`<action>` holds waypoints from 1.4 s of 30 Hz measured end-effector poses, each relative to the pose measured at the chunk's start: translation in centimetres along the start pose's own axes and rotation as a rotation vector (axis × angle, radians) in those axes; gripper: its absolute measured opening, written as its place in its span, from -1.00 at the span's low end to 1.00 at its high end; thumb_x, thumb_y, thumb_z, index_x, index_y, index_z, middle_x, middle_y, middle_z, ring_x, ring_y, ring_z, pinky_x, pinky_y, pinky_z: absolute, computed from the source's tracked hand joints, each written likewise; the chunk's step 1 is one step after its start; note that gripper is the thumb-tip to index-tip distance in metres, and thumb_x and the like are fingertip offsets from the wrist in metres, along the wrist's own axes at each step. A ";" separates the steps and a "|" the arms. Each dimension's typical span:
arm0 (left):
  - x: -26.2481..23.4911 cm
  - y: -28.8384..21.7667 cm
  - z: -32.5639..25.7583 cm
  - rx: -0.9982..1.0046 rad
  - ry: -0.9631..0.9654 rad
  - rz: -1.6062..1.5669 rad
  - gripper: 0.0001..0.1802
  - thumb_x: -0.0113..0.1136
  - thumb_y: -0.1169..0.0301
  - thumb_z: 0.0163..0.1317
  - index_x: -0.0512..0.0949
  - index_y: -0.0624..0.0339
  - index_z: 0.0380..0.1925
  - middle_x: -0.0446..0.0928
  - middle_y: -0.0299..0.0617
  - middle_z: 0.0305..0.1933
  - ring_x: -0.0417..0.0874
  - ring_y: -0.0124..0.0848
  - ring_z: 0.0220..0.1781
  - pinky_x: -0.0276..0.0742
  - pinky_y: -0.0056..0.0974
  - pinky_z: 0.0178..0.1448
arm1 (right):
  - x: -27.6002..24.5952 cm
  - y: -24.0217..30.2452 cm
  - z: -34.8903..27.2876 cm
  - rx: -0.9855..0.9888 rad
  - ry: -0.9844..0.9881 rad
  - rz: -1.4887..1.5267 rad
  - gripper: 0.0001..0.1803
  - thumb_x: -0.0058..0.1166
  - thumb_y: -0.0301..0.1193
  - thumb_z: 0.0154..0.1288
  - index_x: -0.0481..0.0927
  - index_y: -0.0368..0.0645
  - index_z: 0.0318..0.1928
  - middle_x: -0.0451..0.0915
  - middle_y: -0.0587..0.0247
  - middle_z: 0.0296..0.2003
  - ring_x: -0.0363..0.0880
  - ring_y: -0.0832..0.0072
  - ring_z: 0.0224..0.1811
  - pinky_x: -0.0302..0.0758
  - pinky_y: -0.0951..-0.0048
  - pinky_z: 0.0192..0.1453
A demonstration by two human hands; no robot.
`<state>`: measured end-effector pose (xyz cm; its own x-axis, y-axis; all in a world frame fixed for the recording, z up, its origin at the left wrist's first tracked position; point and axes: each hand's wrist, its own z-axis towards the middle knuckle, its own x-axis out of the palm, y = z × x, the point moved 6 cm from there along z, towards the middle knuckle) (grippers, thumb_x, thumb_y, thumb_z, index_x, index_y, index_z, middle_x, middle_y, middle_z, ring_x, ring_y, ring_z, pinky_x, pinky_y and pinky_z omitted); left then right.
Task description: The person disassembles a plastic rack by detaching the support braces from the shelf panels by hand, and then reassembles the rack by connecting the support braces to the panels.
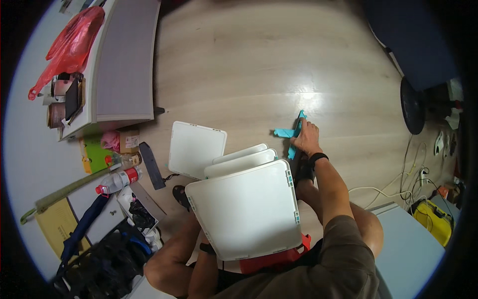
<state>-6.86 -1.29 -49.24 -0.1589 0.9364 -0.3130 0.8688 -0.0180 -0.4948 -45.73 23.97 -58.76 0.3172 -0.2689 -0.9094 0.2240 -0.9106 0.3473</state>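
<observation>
A large white square panel [244, 212] with rounded corners lies tilted over my lap. Small turquoise fittings show in the slots along its right edge. My left forearm, with a black wristband, goes under the panel's lower left side, and the panel hides that hand. On the floor ahead to the right, my right hand [308, 138] is closed around a long turquoise piece [292, 151]. Another turquoise piece [285, 133] lies against it, pointing left. Behind the big panel stand more white panels [239, 163], and a separate white panel [195, 148] lies flat on the floor.
A white cabinet [124, 65] stands at the upper left. Plastic bottles [117, 180], a dark folded umbrella [82, 229] and a dark elongated case [152, 165] lie on the left. A red stool [271, 261] is under me. Cables [383, 192] and a yellow case [432, 221] are at right.
</observation>
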 end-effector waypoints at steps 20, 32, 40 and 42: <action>-1.2 -5.2 0.4 0.430 -0.222 0.167 -0.46 0.04 0.15 0.28 0.34 0.23 0.17 0.47 0.15 0.08 0.56 0.03 0.05 0.50 -0.04 0.08 | -27.1 14.6 -1.1 -0.500 -0.061 0.394 -0.06 0.25 -0.31 -0.27 0.23 -0.24 0.25 0.44 -0.08 -0.14 0.43 0.06 -0.02 0.45 0.17 0.08; -6.2 -14.3 -12.9 0.666 -0.090 -0.551 -0.56 0.05 0.36 0.33 0.36 0.38 0.15 0.46 -0.01 0.12 0.53 -0.28 0.09 0.52 -0.22 0.10 | -36.7 26.8 -21.0 -1.160 -0.061 0.140 -0.14 0.16 -0.42 -0.29 0.22 -0.28 0.19 0.36 -0.03 -0.27 0.33 0.08 -0.21 0.38 0.18 -0.08; 1.4 -15.0 -24.3 0.737 0.631 -0.956 -0.53 -0.01 0.18 0.36 0.40 0.32 0.10 0.43 -0.14 0.17 0.47 -0.45 0.13 0.40 -0.33 0.23 | -31.7 29.5 -36.8 -1.178 0.572 0.572 -0.03 0.27 -0.44 -0.27 0.18 -0.25 0.29 0.34 0.00 0.08 0.39 0.16 0.08 0.33 0.26 0.23; 1.8 -14.4 -25.8 0.943 0.435 -0.607 -0.48 0.08 0.09 0.29 0.43 0.33 0.03 0.48 -0.14 0.08 0.49 -0.50 0.05 0.43 -0.36 0.17 | -30.3 28.8 -38.9 -1.026 0.778 0.556 -0.01 0.26 -0.44 -0.26 0.16 -0.21 0.32 0.34 0.07 0.11 0.34 0.19 0.14 0.28 0.26 0.28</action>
<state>-7.59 9.68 -21.76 -0.0938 0.9175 0.3866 -0.0065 0.3877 -0.9218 -13.06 18.09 -12.33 0.9327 0.0343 -0.3591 0.3599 -0.0211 0.9327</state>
